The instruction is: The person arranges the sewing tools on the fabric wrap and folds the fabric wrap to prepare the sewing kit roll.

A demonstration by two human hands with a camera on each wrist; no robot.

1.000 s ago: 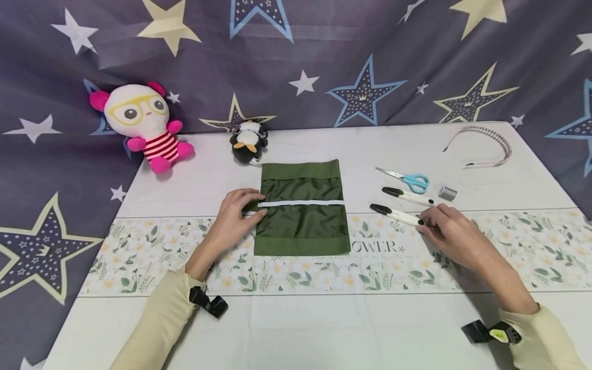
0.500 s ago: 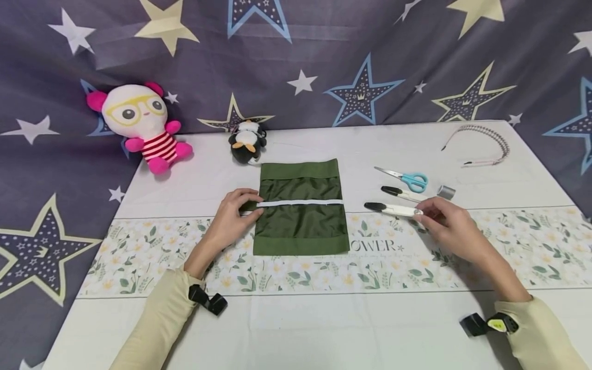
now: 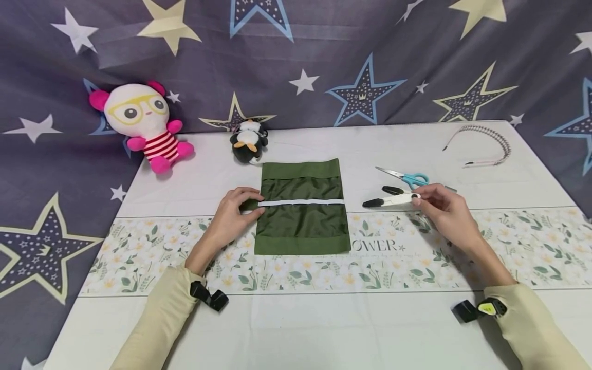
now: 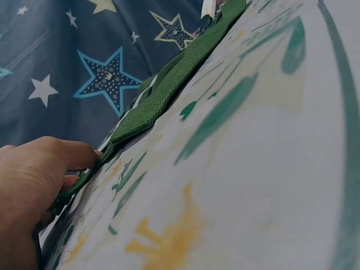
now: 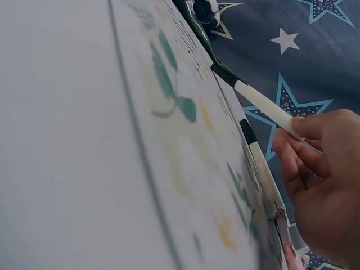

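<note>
A green fabric piece [image 3: 302, 223] lies flat on the table, with a narrow white strip [image 3: 300, 202] running across its middle. At its left edge, my left hand [image 3: 233, 218] pinches a bit of the green cloth; the left wrist view also shows the thumb and fingers [image 4: 79, 154] on its edge. My right hand [image 3: 446, 213] holds a white marker [image 3: 395, 200] with a black cap by its rear end. In the right wrist view that marker [image 5: 270, 107] is raised and slanted, cap away from the hand. A second black-capped marker [image 3: 392, 190] lies behind it, partly hidden.
Blue-handled scissors [image 3: 409, 178] lie behind the markers. A grey roll [image 3: 449, 188] is mostly hidden by my right hand. Farther back are a headband [image 3: 499, 141], a penguin toy [image 3: 248, 141] and a pink-and-white plush [image 3: 143, 123]. A star-patterned curtain [image 3: 277, 61] stands behind the table.
My right hand has taken hold of the nearer marker and lifted it, moving slightly back and left over the second marker. The left hand stays at the cloth's edge.
</note>
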